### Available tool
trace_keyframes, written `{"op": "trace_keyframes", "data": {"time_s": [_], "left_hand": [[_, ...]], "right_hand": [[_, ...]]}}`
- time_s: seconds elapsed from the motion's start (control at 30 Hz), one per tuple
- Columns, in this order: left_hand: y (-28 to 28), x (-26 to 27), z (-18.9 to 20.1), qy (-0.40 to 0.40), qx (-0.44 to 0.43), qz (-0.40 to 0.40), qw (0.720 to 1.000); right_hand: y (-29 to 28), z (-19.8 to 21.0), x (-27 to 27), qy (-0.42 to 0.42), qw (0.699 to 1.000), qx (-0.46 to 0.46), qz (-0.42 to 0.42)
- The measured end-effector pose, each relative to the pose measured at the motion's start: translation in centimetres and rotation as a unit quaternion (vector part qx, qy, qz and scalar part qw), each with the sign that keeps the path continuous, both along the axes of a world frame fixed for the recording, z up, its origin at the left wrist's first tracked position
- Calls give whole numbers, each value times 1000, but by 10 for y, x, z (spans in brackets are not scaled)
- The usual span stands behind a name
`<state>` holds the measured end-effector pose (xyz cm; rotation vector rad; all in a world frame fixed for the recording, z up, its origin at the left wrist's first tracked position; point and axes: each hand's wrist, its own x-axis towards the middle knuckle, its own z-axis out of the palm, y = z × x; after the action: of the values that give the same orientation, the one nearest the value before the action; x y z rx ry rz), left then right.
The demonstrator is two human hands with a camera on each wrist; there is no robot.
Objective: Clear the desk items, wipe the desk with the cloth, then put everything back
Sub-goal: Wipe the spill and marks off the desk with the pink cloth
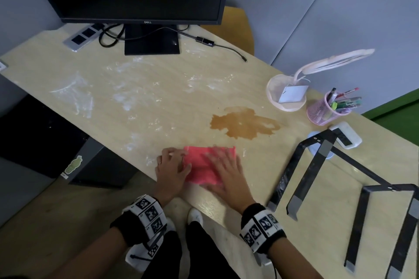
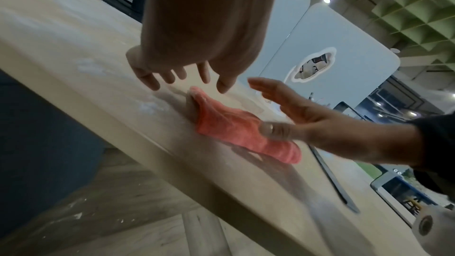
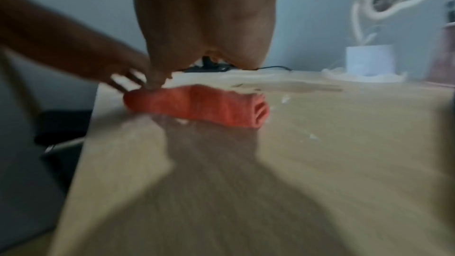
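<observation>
Right hand (image 1: 226,171) lies flat on the folded cloth (image 1: 199,166), left hand (image 1: 173,169) loose-fingered at its edge, squaring it near the spill (image 1: 244,123) for wiping the counter (image 1: 136,102).

"DELL" on the monitor (image 1: 145,22) bezel

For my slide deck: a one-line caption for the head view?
Both hands, left hand and right hand, over a folded pink cloth near a brown spill on the desk.
</observation>
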<state>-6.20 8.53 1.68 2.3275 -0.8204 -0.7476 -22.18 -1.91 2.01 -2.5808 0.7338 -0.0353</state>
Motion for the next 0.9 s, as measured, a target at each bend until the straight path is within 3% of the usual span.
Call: {"op": "trace_keyframes", "data": {"time_s": [0.1,0.2,0.27,0.3,0.37,0.4,0.43,0.57,0.63,0.8,0.9], "left_hand": [[-4,9,4,-32,-37,30,998],[-3,28,0,-40,-44,-7,998],[-4,42,-6,-54,-36,-34,997],[-4,48,-9,-66,-31,-43,996],[-9,58,-12,-96,-31,-68,993],[-13,61,-12,-106,-31,-79,991],[-17,63,-13,-113,-29,-91,989],[-38,66,-19,-137,-12,-168,976],[-46,63,-23,-148,-7,-206,967],[-61,55,-34,-186,8,-233,954],[-60,59,-49,-199,23,-248,948]], "right_hand": [[1,-24,8,55,997,0,59],[3,-33,10,33,999,-3,18],[5,-32,15,-12,996,62,-64],[4,-26,19,-55,980,144,-123],[2,-4,26,-207,894,332,-217],[-4,7,28,-257,852,376,-259],[-13,15,29,-273,829,383,-303],[-67,36,24,-318,787,278,-450],[-100,40,18,-328,786,170,-495],[-177,15,-2,-224,829,-98,-503],[-197,-12,-8,-121,859,-55,-494]]}}
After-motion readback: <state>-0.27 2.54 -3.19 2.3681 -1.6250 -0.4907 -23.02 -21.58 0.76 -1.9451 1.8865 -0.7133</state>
